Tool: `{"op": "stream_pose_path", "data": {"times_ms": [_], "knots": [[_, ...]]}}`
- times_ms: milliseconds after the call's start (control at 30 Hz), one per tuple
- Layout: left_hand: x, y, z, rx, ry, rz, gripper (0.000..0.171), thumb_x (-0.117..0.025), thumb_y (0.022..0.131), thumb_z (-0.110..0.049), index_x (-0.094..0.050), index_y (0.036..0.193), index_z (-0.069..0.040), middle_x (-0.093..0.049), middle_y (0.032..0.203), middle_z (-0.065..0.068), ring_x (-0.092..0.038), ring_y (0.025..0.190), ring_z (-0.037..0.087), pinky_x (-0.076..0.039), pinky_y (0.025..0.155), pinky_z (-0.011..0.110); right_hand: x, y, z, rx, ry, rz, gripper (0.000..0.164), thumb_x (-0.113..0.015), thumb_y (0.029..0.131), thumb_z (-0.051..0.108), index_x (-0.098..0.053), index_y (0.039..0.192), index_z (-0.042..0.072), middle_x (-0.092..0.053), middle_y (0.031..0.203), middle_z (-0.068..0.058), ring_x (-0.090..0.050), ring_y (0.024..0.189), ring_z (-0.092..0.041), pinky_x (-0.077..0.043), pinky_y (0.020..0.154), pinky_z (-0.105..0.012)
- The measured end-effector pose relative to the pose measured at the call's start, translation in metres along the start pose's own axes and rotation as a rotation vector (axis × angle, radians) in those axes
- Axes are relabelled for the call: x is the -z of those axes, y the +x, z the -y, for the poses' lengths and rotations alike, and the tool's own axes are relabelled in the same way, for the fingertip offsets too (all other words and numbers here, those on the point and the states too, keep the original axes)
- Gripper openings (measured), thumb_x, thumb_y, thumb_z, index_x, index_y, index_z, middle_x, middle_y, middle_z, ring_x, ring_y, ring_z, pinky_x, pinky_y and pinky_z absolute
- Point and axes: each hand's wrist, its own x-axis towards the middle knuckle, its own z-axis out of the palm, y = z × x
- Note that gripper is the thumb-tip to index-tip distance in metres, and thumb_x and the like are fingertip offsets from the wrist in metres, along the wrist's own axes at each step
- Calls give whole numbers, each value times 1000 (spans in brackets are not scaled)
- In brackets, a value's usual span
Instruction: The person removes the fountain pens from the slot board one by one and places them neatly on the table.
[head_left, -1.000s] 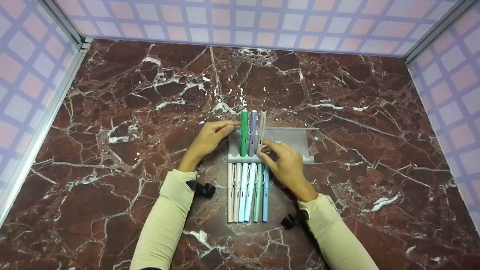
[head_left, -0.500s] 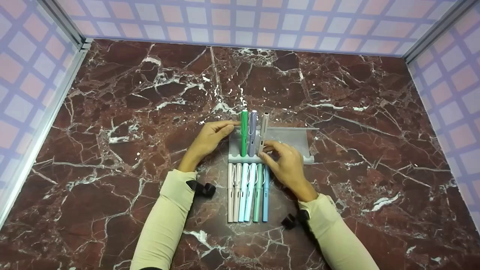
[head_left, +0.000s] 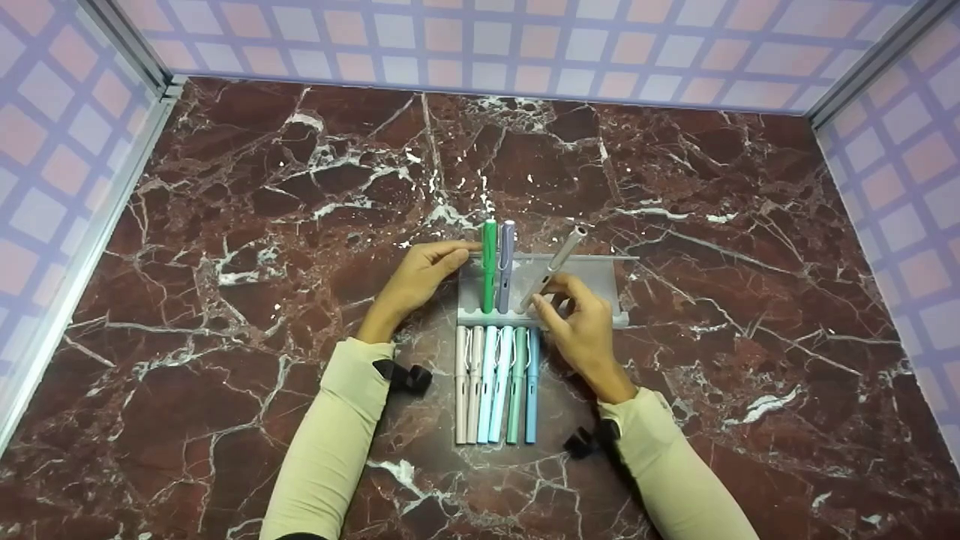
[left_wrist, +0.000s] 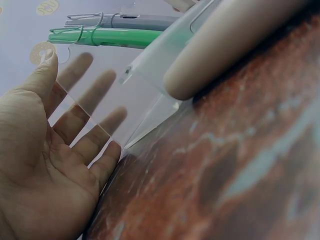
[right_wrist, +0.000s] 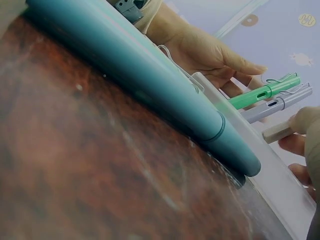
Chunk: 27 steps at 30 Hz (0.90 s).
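A clear pen stand sits mid-table. My left hand holds its left edge; in the left wrist view, fairly straight fingers show through the clear panel, with the thumb on the near side. A green pen and a greyish-purple pen stand side by side in the stand's left part. Between thumb and fingers my right hand pinches a pale grey pen near its lower end. That pen leans to the right, its lower tip near the stand's front ledge; whether it touches is unclear.
In front of the stand several capped pens lie side by side on the marbled table, with a blue pen at the right end and a pale grey-pink pen at the left. Checkered walls enclose the back and sides.
The pale grey pen has gone from upright beside the purple pen to tilted rightward, as my right hand moved slightly right. The left hand stays at the stand's edge.
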Motion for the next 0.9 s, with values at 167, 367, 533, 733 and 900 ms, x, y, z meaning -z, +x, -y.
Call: {"op": "stream_pose_path", "data": {"times_ms": [167, 367, 533, 733, 900], "knots": [[0, 0, -1, 2, -14, 2, 29, -54, 104, -14, -65, 125, 2, -65, 132, 18, -59, 126, 31, -44, 112, 41, 2, -2, -1, -7, 50, -73, 20, -78, 83, 0, -66, 98, -6, -74, 79, -12, -56, 59, -11, -47, 50, -23], [0, 0, -1, -10, 5, 8, 29, -53, 104, -14, -65, 126, 2, -65, 132, 17, -59, 126, 30, -44, 112, 40, 7, -7, 1, -9, 73, -140, 19, -76, 79, -6, -66, 95, -9, -72, 76, -16, -58, 61, -13, -53, 55, -28], [-1, 1, 0, -22, -3, 13, 29, -53, 104, -14, -65, 125, 2, -65, 132, 17, -59, 126, 31, -44, 112, 39, 16, -15, 1, -13, 67, -139, 16, -74, 79, -7, -66, 92, -8, -72, 73, -14, -61, 62, -12, -53, 59, -18], [0, 1, 1, -28, 14, 4, 28, -53, 104, -13, -66, 124, 3, -66, 130, 18, -61, 124, 31, -45, 111, 40, 28, -26, 4, -43, 47, -114, 17, -74, 77, -12, -65, 90, -8, -72, 72, -14, -62, 61, -7, -52, 56, -15], [0, 1, 0, -23, 9, 6, 29, -54, 104, -12, -65, 125, 3, -65, 131, 18, -60, 123, 32, -46, 109, 42, 39, -32, 27, -73, 77, -69, 15, -70, 76, -18, -63, 87, -12, -69, 69, -18, -57, 53, -1, -48, 46, -15]]}}
